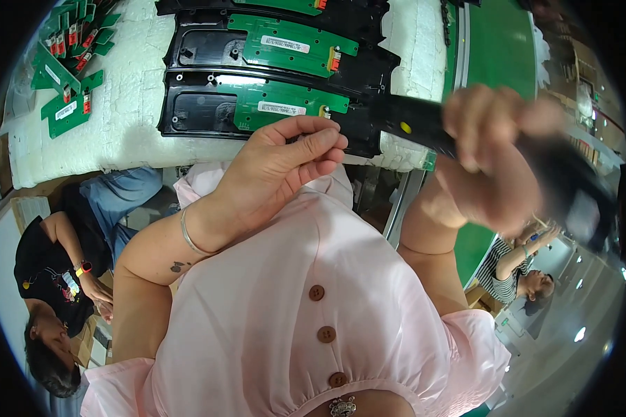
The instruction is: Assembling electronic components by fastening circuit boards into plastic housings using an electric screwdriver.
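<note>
My left hand (pixel 285 156) is closed in a pinch, thumb against the curled fingers, over the near edge of the closest black plastic housing (pixel 202 125). Anything between its fingertips is too small to make out. A green circuit board (pixel 285 94) with a white label lies inside that housing, a small pale connector near my fingertips. My right hand (pixel 490 156), smeared by motion, is wrapped round a long black object (pixel 424 125) with a yellow dot. Its wide right end is blurred, so its kind does not show. Its left end overlaps the housing's right side.
More black housings with boards (pixel 285 43) and red-orange connectors lie in a row beyond. Loose green boards (pixel 66 115) pile up at the far left of the white foam surface (pixel 135 132). One person (pixel 62 257) sits at left, another (pixel 511 267) at right.
</note>
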Demonstrator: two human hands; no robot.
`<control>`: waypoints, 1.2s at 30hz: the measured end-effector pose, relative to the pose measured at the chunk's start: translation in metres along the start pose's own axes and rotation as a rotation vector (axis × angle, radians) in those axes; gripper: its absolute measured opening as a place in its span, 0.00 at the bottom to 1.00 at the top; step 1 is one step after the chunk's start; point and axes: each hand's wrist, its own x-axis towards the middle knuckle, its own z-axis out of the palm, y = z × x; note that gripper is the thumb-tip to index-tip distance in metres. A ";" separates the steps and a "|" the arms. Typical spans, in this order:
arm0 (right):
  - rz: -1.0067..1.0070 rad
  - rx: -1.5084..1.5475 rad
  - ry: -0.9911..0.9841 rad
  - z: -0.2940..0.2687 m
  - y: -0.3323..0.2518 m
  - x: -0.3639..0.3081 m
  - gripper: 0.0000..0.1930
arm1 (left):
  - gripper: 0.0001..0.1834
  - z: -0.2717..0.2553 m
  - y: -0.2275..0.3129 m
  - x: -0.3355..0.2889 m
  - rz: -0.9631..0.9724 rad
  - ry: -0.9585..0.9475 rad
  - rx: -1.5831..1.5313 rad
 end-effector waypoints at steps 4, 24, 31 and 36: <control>-0.057 0.242 -0.185 0.006 -0.042 0.000 0.15 | 0.08 -0.004 -0.001 -0.003 -0.014 -0.106 -0.101; 0.006 0.103 -0.150 0.022 -0.008 -0.013 0.20 | 0.20 -0.003 -0.014 -0.030 -0.197 -0.165 -0.060; 0.072 0.008 -0.061 0.020 -0.009 -0.019 0.18 | 0.12 -0.006 -0.018 -0.028 -0.092 -0.184 0.107; 0.047 0.014 -0.160 0.011 -0.006 -0.020 0.15 | 0.10 -0.012 -0.026 -0.020 0.023 -0.153 0.220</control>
